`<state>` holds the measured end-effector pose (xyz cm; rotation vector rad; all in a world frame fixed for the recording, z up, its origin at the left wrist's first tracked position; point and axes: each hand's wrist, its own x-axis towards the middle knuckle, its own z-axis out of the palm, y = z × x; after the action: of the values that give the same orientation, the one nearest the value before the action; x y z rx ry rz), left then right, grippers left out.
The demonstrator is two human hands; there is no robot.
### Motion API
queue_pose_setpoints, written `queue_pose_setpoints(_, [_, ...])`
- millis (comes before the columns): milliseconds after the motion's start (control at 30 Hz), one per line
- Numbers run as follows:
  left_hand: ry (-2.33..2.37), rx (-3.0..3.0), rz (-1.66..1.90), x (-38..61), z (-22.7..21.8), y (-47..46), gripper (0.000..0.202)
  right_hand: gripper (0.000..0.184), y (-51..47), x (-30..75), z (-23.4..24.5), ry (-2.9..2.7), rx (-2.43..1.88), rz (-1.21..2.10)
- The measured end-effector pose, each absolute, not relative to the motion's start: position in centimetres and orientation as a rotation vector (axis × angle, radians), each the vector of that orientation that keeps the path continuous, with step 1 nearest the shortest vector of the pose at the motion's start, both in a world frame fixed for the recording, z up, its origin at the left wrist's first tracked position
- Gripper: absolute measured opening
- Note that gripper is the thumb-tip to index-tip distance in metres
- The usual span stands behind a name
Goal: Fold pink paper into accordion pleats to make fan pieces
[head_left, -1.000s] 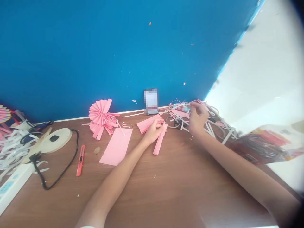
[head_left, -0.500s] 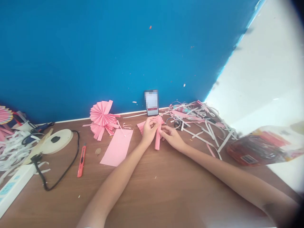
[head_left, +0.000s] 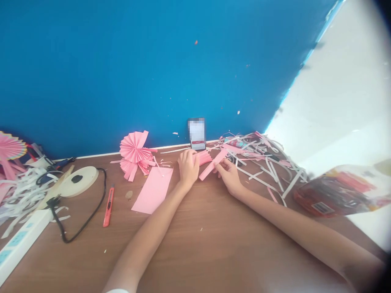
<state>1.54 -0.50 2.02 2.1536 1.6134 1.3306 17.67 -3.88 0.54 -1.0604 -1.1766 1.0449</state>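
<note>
My left hand (head_left: 188, 170) is closed over a piece of pleated pink paper (head_left: 204, 157) near the back of the table; most of its fingertips are hidden. Just to the right, my right hand (head_left: 229, 175) pinches a narrow folded pink paper strip (head_left: 210, 167), which slants down to the left beside the pleated piece. A flat pink paper sheet (head_left: 153, 189) lies left of my left hand. Beyond it stands a pink pleated paper fan (head_left: 134, 147) with loose pleated pieces below.
A phone (head_left: 197, 133) leans on the blue wall. Right of it is a heap of paper strips (head_left: 269, 165), and farther right a plastic package (head_left: 332, 193). At left lie a red box cutter (head_left: 108, 206), a tape roll (head_left: 80, 180), a black cable and a white power strip (head_left: 26, 240).
My hands have moved apart. The folded pink strip, upright between both hands before, now slants in my right hand, while my left hand has turned palm down over the pleated paper.
</note>
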Motion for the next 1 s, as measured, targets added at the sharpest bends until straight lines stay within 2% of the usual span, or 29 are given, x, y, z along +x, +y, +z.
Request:
queue_pose_setpoints(167, [1.697,2.554,0.792,0.4,1.4,0.4,0.049,0.018,-3.8,17.9,0.5,-1.139,-1.034,1.044])
queue_pose_setpoints(267, [1.714,2.591,0.702,0.3,1.2,0.3,0.04,0.019,-3.9,17.8,0.7,-1.153,-0.975,1.121])
queue_pose_setpoints(400, [1.612,2.425,0.912,0.6,1.8,0.2,0.023,0.027,-4.1,17.7,1.0,-1.102,-0.936,1.19])
queue_pose_setpoints(500, [1.367,2.067,1.168,1.1,2.1,0.7,0.018,0.031,-4.1,17.7,1.1,-1.069,-0.902,1.234])
queue_pose_setpoints(700, [1.019,1.182,1.29,2.1,0.4,1.4,0.027,0.035,-3.8,17.9,0.8,-1.078,-0.882,1.287])
queue_pose_setpoints(800, [0.941,1.03,1.285,2.4,-0.3,1.0,0.028,0.037,-3.9,17.7,0.9,-1.104,-0.922,1.276])
queue_pose_setpoints(1000, [0.783,1.006,1.235,3.1,0.2,0.1,0.043,0.032,-4.0,17.7,1.3,-1.21,-0.974,1.17])
